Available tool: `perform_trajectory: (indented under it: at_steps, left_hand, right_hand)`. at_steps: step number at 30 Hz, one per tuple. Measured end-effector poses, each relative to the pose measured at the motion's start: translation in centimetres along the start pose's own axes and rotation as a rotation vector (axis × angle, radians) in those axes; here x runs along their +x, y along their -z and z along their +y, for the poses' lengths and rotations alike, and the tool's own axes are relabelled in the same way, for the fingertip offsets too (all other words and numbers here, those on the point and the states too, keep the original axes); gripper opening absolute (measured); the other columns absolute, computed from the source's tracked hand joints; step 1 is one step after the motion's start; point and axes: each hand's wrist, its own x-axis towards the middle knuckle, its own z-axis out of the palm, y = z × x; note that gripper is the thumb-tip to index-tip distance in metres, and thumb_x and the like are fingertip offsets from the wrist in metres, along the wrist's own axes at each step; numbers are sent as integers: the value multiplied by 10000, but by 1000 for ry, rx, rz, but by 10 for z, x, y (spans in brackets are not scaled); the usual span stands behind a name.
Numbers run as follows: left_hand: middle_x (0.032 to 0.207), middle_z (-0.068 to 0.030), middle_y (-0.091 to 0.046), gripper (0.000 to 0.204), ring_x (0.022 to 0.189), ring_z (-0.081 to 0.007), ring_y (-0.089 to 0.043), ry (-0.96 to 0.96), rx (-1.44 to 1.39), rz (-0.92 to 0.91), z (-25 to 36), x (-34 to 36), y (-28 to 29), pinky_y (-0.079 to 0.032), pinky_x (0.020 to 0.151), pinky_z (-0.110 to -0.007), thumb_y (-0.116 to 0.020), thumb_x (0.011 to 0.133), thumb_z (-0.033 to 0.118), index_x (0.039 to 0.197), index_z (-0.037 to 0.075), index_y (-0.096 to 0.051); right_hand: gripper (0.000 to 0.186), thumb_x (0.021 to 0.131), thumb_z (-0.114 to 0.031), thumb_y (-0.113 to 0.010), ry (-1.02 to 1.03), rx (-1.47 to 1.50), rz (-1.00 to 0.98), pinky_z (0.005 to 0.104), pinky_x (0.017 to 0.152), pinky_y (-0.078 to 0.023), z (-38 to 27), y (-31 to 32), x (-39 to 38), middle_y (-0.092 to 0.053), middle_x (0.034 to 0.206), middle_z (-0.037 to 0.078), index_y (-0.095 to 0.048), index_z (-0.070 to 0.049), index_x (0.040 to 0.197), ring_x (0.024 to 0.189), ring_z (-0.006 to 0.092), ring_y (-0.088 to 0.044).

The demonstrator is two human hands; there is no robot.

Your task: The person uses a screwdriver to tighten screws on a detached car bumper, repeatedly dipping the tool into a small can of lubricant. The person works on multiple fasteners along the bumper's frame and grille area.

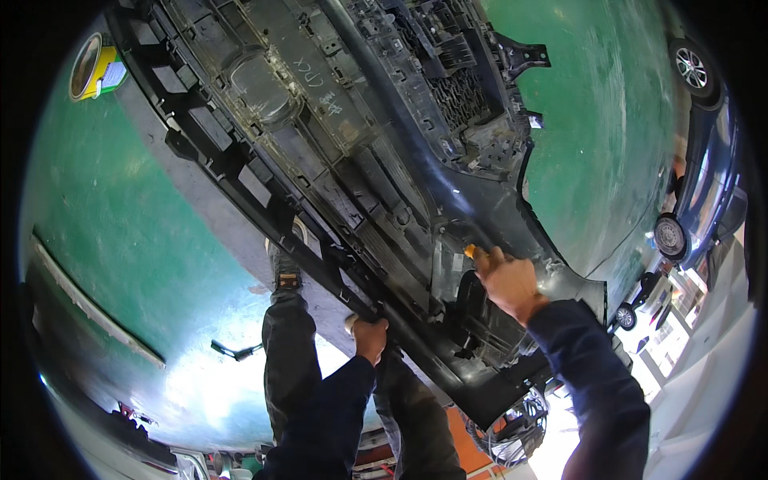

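A large black car bumper (460,196), its ribbed inner side facing me, stretches diagonally across the view. My left hand (370,340) is closed around the bumper's near left edge. Over the lower right part of the bumper, my right hand (510,286) is closed on a tool with an orange handle (470,250). Only the handle's end shows past the fingers, so the tool's kind is hidden. Just below that hand lies a dark recess (480,316) with broken-looking plastic around it.
A yellow and green bucket (94,70) stands on the green floor at the far left. A long strip (96,300) and a small black bracket-like piece (235,350) lie on the left. Dark blue car (704,168) at right; bundled cables (512,432) below the bumper.
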Motion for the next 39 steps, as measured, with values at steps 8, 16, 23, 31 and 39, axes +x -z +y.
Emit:
perform_trajectory:
  at_steps: [8,16,23,31,39]
  left_hand:
    - [860,-51,-683,202,794,-181,-647,58,-56,17,13,-9,8,-501,733,-354,-695,794,-48,994,-31,-683]
    - [965,-86,-701,266,880,-207,-664,83,-66,-8,-3,1,-5,-512,811,-355,-684,808,-60,1074,-62,-671]
    - [949,-85,-704,235,854,-198,-664,66,-37,59,-7,-1,-3,-523,787,-356,-685,796,-44,1029,-65,-672]
    - [812,-42,-642,170,694,-186,-604,123,-26,54,22,-5,-19,-484,644,-357,-699,801,-24,967,-40,-664]
    - [787,-26,-607,226,622,-154,-571,137,-4,19,9,-3,-22,-420,522,-339,-706,813,-10,1035,-17,-666]
  right_hand:
    - [450,963,-353,-730,-598,572,115,396,743,-573,-10,-9,-1,-699,1098,206,-676,-4,1242,852,296,-695]
    - [221,1002,-304,-670,-620,542,110,424,553,-518,-4,-28,-1,-675,823,118,-660,-92,1065,574,282,-617]
    - [365,972,-297,-692,-437,364,274,329,608,-542,-5,-38,-28,-660,987,117,-663,-49,1237,731,247,-671]
    - [292,1042,-271,-597,-896,1359,73,284,531,-459,13,-43,-3,-640,801,80,-686,-54,1215,587,158,-554]
    - [397,1021,-295,-651,-526,610,357,307,551,-501,3,-71,-44,-657,915,120,-639,-34,1321,709,177,-635]
